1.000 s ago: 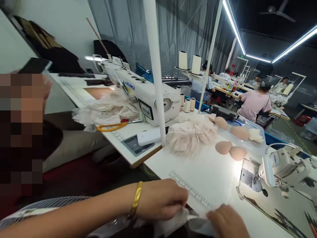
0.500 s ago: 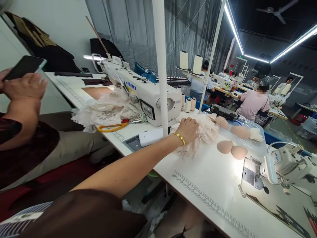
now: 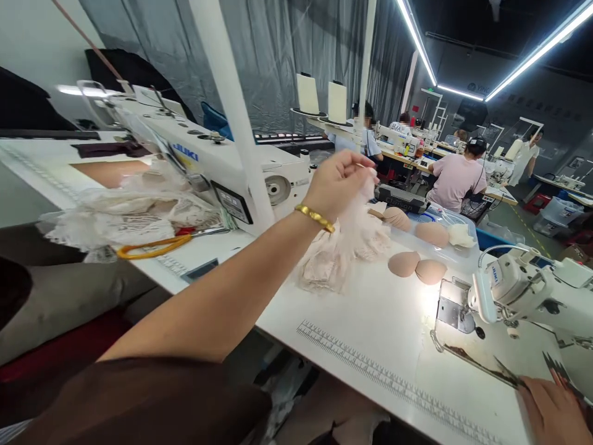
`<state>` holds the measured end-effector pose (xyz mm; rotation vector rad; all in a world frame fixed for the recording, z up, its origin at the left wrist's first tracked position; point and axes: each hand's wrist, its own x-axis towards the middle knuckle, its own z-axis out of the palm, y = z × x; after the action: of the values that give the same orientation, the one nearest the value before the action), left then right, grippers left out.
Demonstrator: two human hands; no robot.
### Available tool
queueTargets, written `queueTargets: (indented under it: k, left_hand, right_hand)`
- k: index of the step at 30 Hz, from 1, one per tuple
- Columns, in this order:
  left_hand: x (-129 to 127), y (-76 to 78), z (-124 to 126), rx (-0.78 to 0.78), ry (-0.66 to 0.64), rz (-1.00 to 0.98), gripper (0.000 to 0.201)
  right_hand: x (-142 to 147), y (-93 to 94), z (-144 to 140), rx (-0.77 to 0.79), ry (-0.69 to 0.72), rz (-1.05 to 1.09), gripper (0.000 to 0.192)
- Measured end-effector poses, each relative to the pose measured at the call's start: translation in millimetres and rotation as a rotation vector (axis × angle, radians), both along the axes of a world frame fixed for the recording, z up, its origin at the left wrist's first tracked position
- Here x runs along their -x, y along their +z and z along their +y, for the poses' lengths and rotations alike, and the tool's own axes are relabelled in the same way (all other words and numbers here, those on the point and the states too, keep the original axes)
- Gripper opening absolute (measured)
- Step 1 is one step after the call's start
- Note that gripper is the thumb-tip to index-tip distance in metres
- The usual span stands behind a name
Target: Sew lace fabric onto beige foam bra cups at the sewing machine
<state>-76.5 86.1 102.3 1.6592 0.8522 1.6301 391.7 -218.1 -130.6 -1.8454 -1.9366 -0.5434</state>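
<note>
A: Left hand (image 3: 336, 185) first. It's raised over the desk (image 3: 380, 321), fingers pinched shut on a piece of pale lace (image 3: 356, 216) that hangs down from the grip.

B: Where's that lace in relation to the rest?

A: Its lower end meets the lace pile (image 3: 327, 262) lying on the desk, just left of the two foam cups (image 3: 417, 267) that sit touching each other. More cups are behind, in a clear tray (image 3: 456, 219).

B: Right hand?

A: Right hand (image 3: 553, 411) is at the bottom right corner, resting on the desk by the sewing machine (image 3: 528, 293). It touches a thin dark strip (image 3: 482, 366) near the needle plate, maybe a tool or trim. Half cut off by the frame, so I cannot tell whether it grips or lies flat.

B: Handling note?

A: My read: lace snags. Lift straight up with a light pinch at one edge so one piece peels off and the pile stays put. Keep it clear of the white pole (image 3: 231, 117) and the neighbouring machine (image 3: 208, 170).

B: Anything else around?

A: Orange-handled scissors (image 3: 152, 247) on the next desk beside another lace heap (image 3: 125, 213). Two thread cones (image 3: 322, 96) on a stand behind. Other people sew at the far benches; the nearest wears a pink shirt (image 3: 456, 182).
</note>
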Motion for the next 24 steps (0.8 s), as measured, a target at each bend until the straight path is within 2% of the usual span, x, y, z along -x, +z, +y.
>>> queueTargets:
  k: [2, 4, 6, 8, 9, 10, 12, 16, 19, 22, 24]
  left_hand:
    - [-23.7, -18.1, -27.0, 0.019, -0.249, 0.121, 0.033]
    - [-46.2, -51.2, -52.2, 0.095, -0.471, 0.335, 0.036]
    - [-65.0, -89.2, -72.3, 0.213, -0.649, 0.499, 0.038]
    - [-78.0, -120.5, -86.6, 0.354, -0.791, 0.541, 0.045]
    - [-82.2, -131.4, -91.7, 0.415, -0.849, 0.522, 0.052]
    - [-85.1, -138.7, -95.6, 0.471, -0.900, 0.489, 0.058]
    - [-88.0, -144.6, -100.9, 0.543, -0.973, 0.415, 0.068]
    - [-91.9, -143.5, -107.4, 0.567, -1.031, 0.361, 0.080]
    - [-93.6, -144.0, -110.0, 0.569, -1.074, 0.388, 0.089]
    - [-81.6, -134.5, -101.6, 0.449, -1.062, 0.562, 0.091]
    - [-63.2, -117.9, -87.2, 0.288, -0.936, 0.788, 0.081]
  right_hand:
    - [10.2, 0.5, 2.3, 0.034, -0.049, 0.047, 0.041]
    - [39.7, 10.4, 3.5, 0.026, -0.155, 0.154, 0.041]
    - [79.8, 26.9, 6.7, 0.097, -0.207, 0.335, 0.038]
    - [119.8, 44.9, 13.8, 0.204, -0.096, 0.436, 0.034]
    - [137.1, 52.7, 19.0, 0.239, -0.007, 0.431, 0.032]
    - [151.7, 59.0, 25.3, 0.216, 0.022, 0.405, 0.030]
    - [172.7, 66.6, 39.7, 0.119, 0.086, 0.293, 0.026]
    - [193.9, 69.4, 67.3, 0.011, 0.112, 0.035, 0.031]
    - [203.7, 70.8, 77.2, -0.007, 0.127, -0.003, 0.028]
    - [201.5, 70.3, 69.7, 0.039, 0.128, 0.034, 0.029]
    - [185.9, 65.3, 54.6, 0.082, 0.102, 0.054, 0.030]
